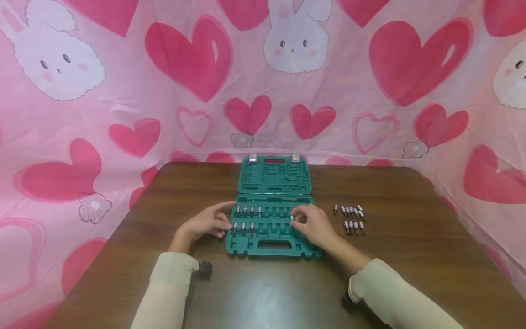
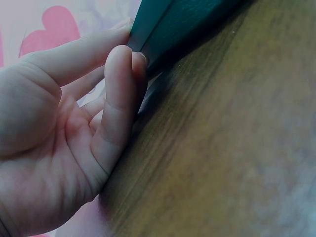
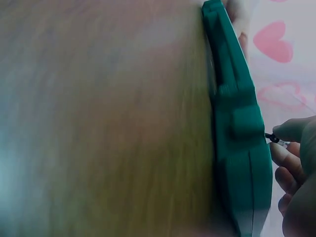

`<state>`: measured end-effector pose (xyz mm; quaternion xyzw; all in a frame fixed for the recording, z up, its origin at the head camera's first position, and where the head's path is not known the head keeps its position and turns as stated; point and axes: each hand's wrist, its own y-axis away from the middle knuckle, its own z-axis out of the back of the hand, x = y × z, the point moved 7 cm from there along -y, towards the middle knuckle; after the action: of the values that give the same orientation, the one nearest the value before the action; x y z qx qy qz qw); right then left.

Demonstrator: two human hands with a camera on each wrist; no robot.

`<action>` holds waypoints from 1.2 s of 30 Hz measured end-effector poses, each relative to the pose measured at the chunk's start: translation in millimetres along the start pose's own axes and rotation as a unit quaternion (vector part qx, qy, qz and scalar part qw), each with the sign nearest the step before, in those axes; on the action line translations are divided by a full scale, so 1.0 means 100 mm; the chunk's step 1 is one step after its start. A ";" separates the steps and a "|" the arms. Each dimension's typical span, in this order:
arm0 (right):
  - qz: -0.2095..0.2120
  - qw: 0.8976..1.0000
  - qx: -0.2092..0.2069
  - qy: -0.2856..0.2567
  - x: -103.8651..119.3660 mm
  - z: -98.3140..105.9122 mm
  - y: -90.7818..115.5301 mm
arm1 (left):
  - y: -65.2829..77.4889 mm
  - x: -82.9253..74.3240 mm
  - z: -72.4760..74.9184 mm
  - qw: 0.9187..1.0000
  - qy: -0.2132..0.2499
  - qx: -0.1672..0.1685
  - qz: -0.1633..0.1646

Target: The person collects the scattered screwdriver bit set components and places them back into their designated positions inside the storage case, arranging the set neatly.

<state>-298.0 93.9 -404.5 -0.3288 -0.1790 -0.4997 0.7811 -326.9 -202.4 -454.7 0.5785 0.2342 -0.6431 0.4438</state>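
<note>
A green tool case (image 1: 274, 252) lies unfolded on the table, with bit sockets (image 1: 252, 211) in two rows of slots at its left side. My right hand (image 1: 315, 225) is over the right part of the case and pinches a small bit socket (image 3: 278, 140) between thumb and fingertips. In the right wrist view its dark tip points at the case edge. My left hand (image 1: 208, 221) rests at the left side of the case, index finger stretched to the upper corner and thumb by the lower row. The left wrist view shows its fingertips against the case wall (image 2: 163, 37).
Right of the case, several more bit sockets (image 1: 352, 211) lie in two loose groups on the brown wooden table (image 1: 411, 265). The case lid (image 1: 274, 176), with two latches, lies folded back. A pink cloth (image 1: 345, 91) with hearts and rabbits hangs around the table.
</note>
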 end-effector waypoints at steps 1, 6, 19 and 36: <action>-0.001 1.000 0.001 -0.004 0.01 -0.02 -0.01 | 0.00 0.01 0.00 1.000 -0.001 -0.001 0.001; -0.005 1.000 0.012 -0.012 0.08 -0.14 -0.02 | -0.01 0.02 0.01 1.000 -0.003 -0.002 0.001; -0.020 0.999 0.032 -0.028 0.24 -0.38 -0.09 | 0.00 0.00 0.00 1.000 0.003 0.003 -0.001; -0.024 0.998 0.050 -0.019 0.38 -0.55 -0.15 | -0.01 0.00 0.01 1.000 0.010 -0.003 0.004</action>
<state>-297.4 26.1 -415.9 -0.2943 -0.2270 -0.5026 0.7806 -328.1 -202.5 -454.7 0.5842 0.2386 -0.6350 0.4456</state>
